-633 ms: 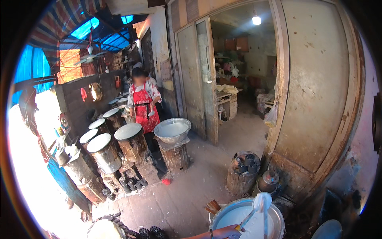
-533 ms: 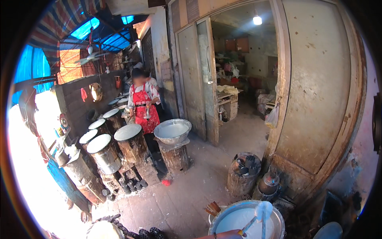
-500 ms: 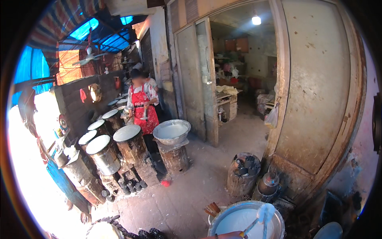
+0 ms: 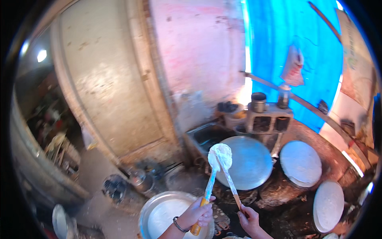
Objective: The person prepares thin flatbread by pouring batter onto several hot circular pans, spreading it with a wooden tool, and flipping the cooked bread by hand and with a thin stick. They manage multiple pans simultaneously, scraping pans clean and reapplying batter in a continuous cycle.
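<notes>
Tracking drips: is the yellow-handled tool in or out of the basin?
Out: left hand holds the tool, its end showing beyond the basin.

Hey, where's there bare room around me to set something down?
Floor shows bare between the large basin and the basin at far left. The wide round plate looks bare to the right of the coated tools in your left hand and right hand; I can't tell if it's hot. It's crowded behind that plate, where a pot stands on a block.

Head fisheye: looks down from above left hand point(image 4: 195, 216) and right hand point(image 4: 249, 220), near; faces pink wall point(image 4: 199, 47), blue sheeting point(image 4: 272, 51).
</notes>
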